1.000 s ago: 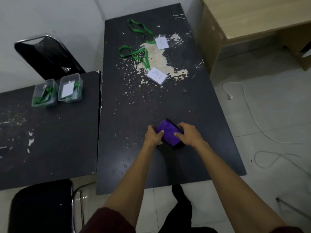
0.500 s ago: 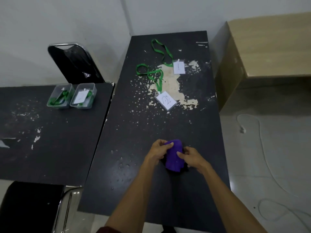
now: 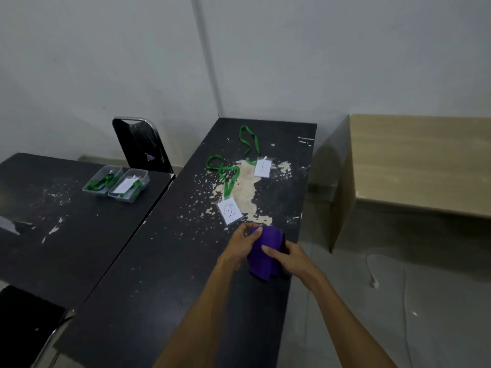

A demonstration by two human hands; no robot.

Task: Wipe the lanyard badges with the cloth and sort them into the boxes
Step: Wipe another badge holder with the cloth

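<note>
A purple cloth [image 3: 261, 258] is lifted off the worn black table [image 3: 186, 261], held between both hands. My left hand [image 3: 240, 244] grips its upper left corner and my right hand [image 3: 288, 257] pinches its right side. Just beyond the hands lies a white badge marked 2 [image 3: 229, 211] on a green lanyard [image 3: 225, 172]. Farther back lies a badge marked 1 [image 3: 262, 167] with its own green lanyard [image 3: 249, 143]. Two clear plastic boxes stand on the left table: the left box [image 3: 102, 180] holds a green lanyard, the right box [image 3: 129, 185] holds a white badge with a lanyard.
A second black table [image 3: 53, 235] joins on the left. A black chair [image 3: 140, 144] stands behind it, and another dark chair seat [image 3: 24, 320] is at the lower left. A light wooden desk [image 3: 414, 160] stands to the right. A white cable [image 3: 374, 277] lies on the floor.
The cloth has come up off the table in both hands and moved forward toward badge 2. The view has tilted up, showing more wall.
</note>
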